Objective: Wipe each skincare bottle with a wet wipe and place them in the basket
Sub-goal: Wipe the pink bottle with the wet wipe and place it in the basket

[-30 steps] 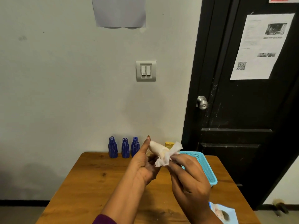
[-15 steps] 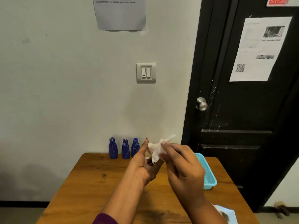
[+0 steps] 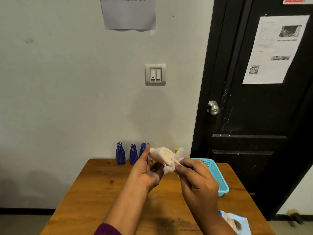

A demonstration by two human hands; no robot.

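Left hand (image 3: 147,175) holds pale bottle (image 3: 162,154), right hand (image 3: 198,182) pinches wet wipe (image 3: 171,167); I'd rotate bottle w/ left (cap end too), wipe snug.

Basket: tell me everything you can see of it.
The basket is light blue plastic, rectangular and shallow, with fine mesh walls and a solid rim. It sits flat on the right side of the table, toward the door. The right hand, held in front of it, hides its left part, so its contents cannot be told. Only the table visibly touches it.
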